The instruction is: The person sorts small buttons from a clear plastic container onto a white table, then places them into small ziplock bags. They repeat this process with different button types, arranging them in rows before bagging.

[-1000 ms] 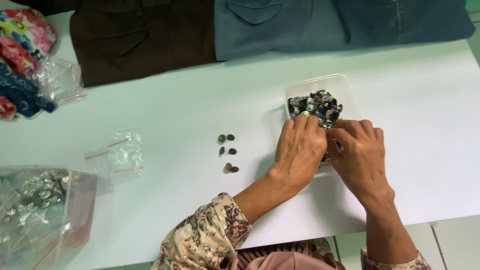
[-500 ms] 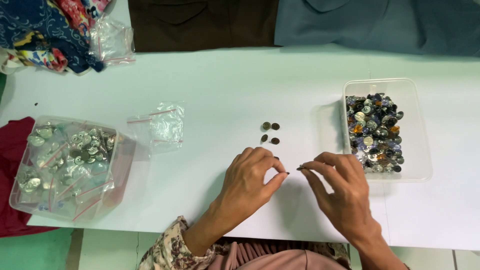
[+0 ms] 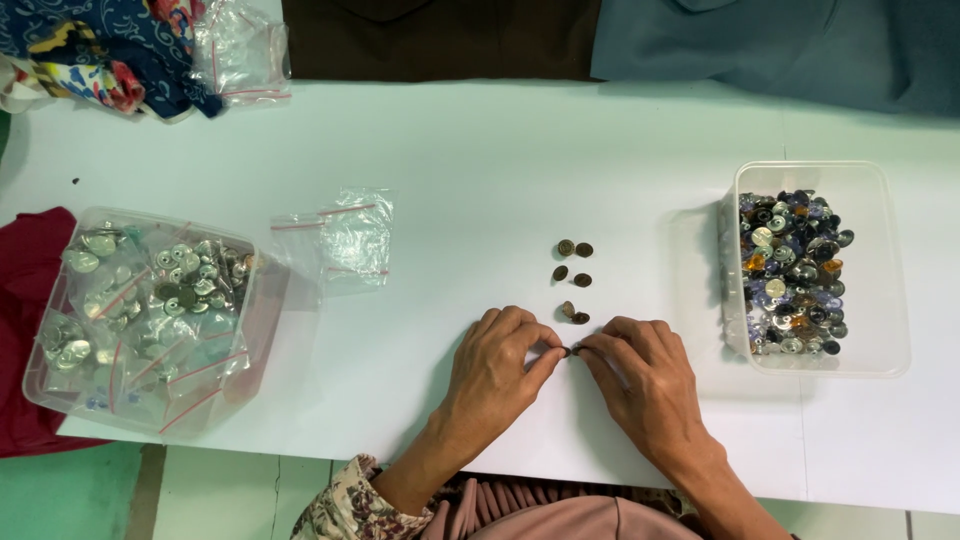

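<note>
Both hands, away from the button tub (image 3: 820, 275), now meet: left hand (image 3: 500, 365) and right hand (image 3: 640, 375) apparently pinch one small button (image 3: 567, 351) beside paired buttons (image 3: 573, 280) on the tabletop (image 3: 480, 150)

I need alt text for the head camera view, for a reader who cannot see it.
Left hand and right hand pinch a small dark button between fingertips over a white table, below six paired buttons. A clear tub of mixed buttons sits right.
</note>
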